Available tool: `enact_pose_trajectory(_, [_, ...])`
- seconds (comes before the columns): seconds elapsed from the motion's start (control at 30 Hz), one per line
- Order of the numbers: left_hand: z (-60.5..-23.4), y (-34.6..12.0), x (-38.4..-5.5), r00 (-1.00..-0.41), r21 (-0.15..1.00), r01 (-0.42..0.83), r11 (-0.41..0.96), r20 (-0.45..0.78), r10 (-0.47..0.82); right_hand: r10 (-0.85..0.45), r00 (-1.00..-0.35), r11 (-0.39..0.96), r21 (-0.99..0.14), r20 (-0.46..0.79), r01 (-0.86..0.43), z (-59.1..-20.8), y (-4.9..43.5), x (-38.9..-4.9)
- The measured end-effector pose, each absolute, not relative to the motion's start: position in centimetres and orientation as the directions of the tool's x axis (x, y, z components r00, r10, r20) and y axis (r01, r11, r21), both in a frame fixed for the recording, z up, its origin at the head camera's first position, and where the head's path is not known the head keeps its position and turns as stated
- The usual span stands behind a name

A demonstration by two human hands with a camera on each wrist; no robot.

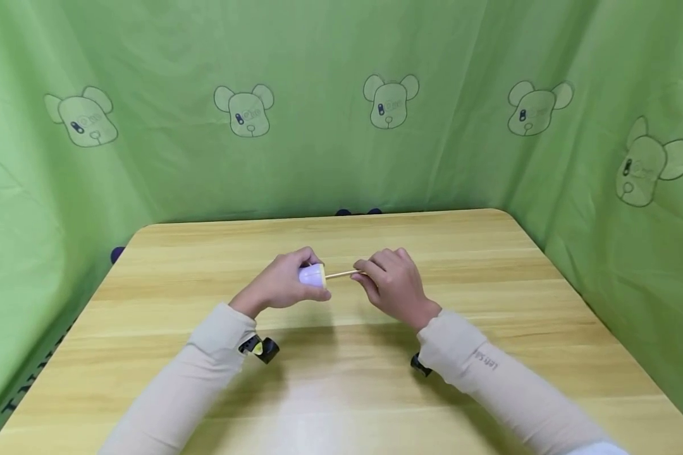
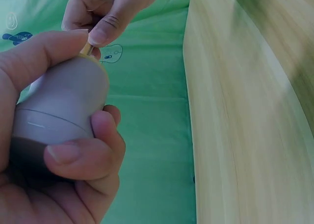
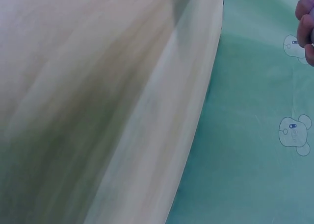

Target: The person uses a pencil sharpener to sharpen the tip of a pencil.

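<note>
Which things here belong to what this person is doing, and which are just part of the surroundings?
Part of the job:
left hand, gripping the lavender object
right hand, pinching the thin stick, which reaches the object's yellowish end

Just around:
wooden table
green cloth with animal faces
black wrist device

And there on the right sleeve [image 1: 506, 395], small grey lettering [image 1: 486, 360] opens with "Left", the rest blurring away! Across to the green curtain [image 1: 319, 180]: dark capitals [image 1: 27, 383] beside the table's [image 1: 341, 392] left edge, cut off and unreadable, while the bear-head prints [image 1: 250, 115] carry faint lettering, illegible too. The left wrist camera [image 1: 269, 351] shows a yellow mark, too small to decipher.
</note>
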State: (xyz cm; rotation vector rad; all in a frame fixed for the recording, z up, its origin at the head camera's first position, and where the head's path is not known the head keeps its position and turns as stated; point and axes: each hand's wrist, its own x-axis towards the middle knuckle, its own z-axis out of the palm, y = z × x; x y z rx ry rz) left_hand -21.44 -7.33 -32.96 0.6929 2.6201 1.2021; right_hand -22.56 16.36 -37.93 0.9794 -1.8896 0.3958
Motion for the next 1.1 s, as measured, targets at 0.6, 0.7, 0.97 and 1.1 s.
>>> enact_pose_trajectory(0.6, [-32.8,-7.4,-21.1,-0.857,0.776,0.291,0.56,-0.049,0.513,-0.393,-0.022,0.681,0.275,0.919,-0.679,-39.9,15.8,-22.8])
enact_pose_trajectory(0.7, [-32.8,-7.4,-21.1,-0.854,0.775,0.299,0.557,-0.042,0.518,-0.405,-0.006,0.682,0.298,0.914,-0.668,-39.7,15.6,-22.8])
enact_pose_trajectory(0.97, [-32.8,-7.4,-21.2,-0.869,0.746,0.356,0.563,0.043,0.493,-0.417,-0.117,0.702,0.238,0.901,-0.672,-38.9,15.2,-22.4])
enact_pose_trajectory(1.1, [-32.9,-7.4,-21.2,-0.869,0.74,0.369,0.563,0.06,0.49,-0.424,-0.211,0.724,0.19,0.88,-0.663,-38.7,15.0,-21.8])
